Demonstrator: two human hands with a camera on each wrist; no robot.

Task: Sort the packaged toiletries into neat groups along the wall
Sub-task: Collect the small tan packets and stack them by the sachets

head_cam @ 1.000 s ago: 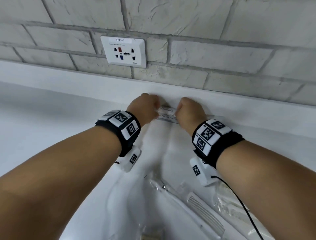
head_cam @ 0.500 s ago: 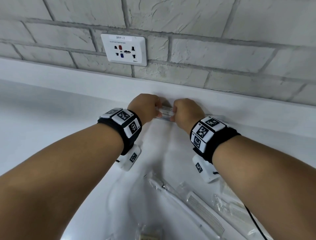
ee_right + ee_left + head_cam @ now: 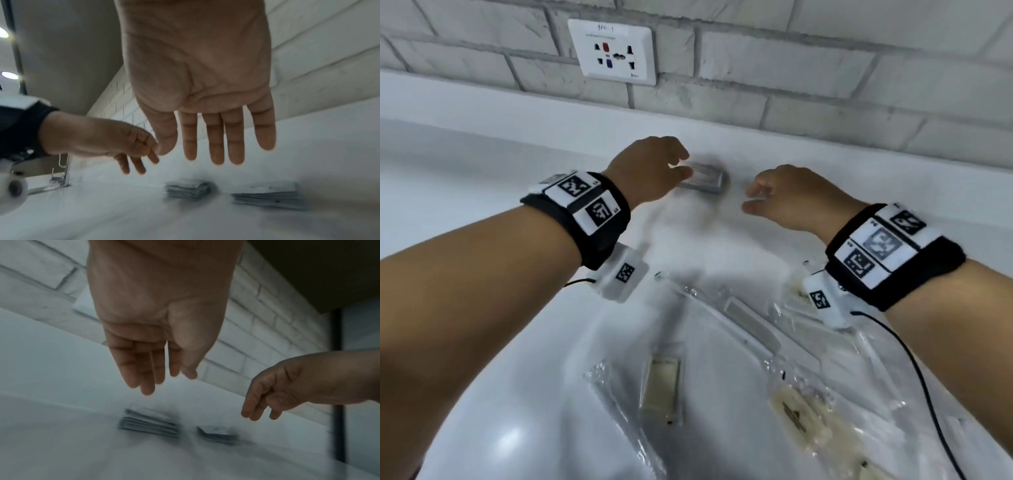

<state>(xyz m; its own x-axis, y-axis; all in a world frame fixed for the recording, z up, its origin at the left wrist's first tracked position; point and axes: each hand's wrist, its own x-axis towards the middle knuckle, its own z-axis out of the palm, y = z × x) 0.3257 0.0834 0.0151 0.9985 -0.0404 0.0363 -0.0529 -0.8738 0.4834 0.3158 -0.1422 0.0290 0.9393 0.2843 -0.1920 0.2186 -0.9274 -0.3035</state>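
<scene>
A stack of flat grey packets (image 3: 702,176) lies on the white counter against the low ledge of the wall. My left hand (image 3: 681,168) hovers just over its left end, fingers relaxed and holding nothing. My right hand (image 3: 753,200) hangs to the stack's right, loosely curled and empty. The left wrist view shows my left hand (image 3: 160,381) above that stack (image 3: 148,423), with a second stack (image 3: 218,434) beside it. In the right wrist view my right hand (image 3: 205,154) is spread above both stacks (image 3: 188,190) (image 3: 267,199).
Loose packaged toiletries lie on the counter nearer me: a bagged comb (image 3: 750,325), a flat cream packet (image 3: 661,383), a round cream item in plastic (image 3: 794,418). A wall socket (image 3: 613,51) sits on the brick wall. A chrome fitting (image 3: 59,181) stands far left.
Both hands were pressed together on the packets at the wall. They have now let go, lifted and moved apart. The head view has tipped down, showing more loose items.
</scene>
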